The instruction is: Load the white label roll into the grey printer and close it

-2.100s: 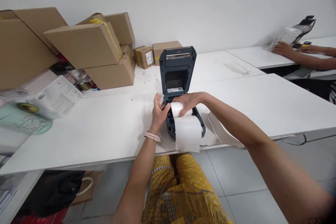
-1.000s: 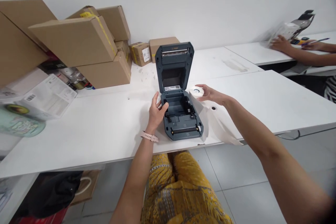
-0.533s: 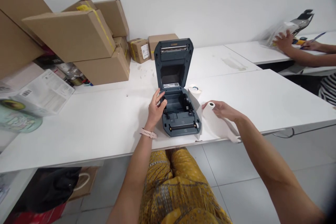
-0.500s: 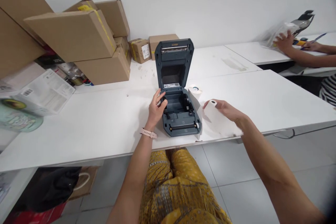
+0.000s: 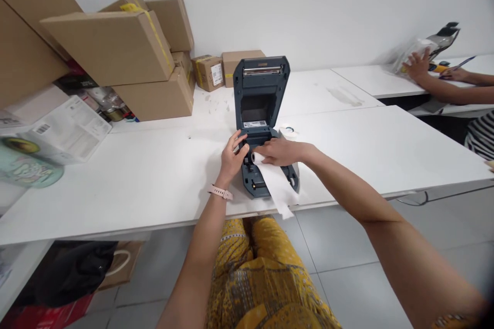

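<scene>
A dark grey label printer (image 5: 261, 93) stands on the white table with its lid raised. My left hand (image 5: 232, 158) grips the left rim of its base, thumb and fingers over the edge. In my right hand (image 5: 281, 151) is a small roll of white paper (image 5: 257, 158), held over the open bay at its left side. A loose strip of paper (image 5: 278, 187) trails from the roll across the printer's front and past the table edge. Behind my right wrist, partly covered, another white roll (image 5: 288, 131) stands beside the printer.
Cardboard boxes (image 5: 108, 49) are stacked at the left, with smaller boxes (image 5: 208, 72) by the wall. A white printed carton (image 5: 73, 128) and a mint-green container (image 5: 31, 167) lie at far left. At the far right, another person's hands (image 5: 419, 67) rest near a plastic bag and pen.
My right hand has carried the paper roll from the printer's right side leftward into its open bay. The loose strip now lies across the printer's front. My left hand stays on the rim.
</scene>
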`<state>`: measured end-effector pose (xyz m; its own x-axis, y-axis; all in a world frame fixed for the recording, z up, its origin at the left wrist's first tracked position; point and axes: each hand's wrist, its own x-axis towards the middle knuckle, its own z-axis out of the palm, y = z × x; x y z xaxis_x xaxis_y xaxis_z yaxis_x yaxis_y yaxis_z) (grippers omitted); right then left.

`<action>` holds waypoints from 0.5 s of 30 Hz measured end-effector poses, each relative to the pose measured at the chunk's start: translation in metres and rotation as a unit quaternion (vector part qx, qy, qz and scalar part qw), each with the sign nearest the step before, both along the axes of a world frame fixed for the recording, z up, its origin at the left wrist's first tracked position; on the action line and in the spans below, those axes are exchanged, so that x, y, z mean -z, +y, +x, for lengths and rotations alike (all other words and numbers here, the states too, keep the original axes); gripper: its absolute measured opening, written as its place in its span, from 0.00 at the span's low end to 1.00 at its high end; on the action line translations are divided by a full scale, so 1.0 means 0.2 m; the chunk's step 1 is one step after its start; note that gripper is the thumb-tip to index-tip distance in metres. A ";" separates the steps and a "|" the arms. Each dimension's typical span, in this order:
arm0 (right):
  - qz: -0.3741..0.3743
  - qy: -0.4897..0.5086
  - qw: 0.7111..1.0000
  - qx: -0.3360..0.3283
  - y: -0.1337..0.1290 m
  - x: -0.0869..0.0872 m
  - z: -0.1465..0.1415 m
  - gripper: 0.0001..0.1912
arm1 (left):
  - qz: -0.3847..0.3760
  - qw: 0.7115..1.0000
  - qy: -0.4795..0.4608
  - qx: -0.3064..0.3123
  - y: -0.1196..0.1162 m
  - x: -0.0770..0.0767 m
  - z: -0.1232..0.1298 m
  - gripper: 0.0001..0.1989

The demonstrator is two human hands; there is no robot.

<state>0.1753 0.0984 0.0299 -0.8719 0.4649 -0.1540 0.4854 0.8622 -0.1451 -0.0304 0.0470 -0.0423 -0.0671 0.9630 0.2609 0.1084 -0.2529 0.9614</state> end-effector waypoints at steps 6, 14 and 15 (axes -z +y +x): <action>0.032 0.044 0.997 -0.047 -0.01 0.10 0.04 0.26 | 0.003 1.000 0.006 -0.007 0.00 0.00 0.00 0.30; 0.025 0.086 0.996 -0.013 -0.11 0.13 0.02 0.32 | 0.004 1.000 -0.006 -0.003 0.00 0.02 0.00 0.28; 0.033 0.089 0.995 -0.007 -0.12 0.14 0.01 0.32 | 0.001 1.000 -0.008 0.001 0.00 0.02 0.00 0.28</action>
<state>0.1773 0.0751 0.0027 -0.8889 0.4569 0.0338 0.4452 0.8789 -0.1712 -0.0311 0.0474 -0.0458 -0.0696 0.9624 0.2626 0.0932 -0.2558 0.9622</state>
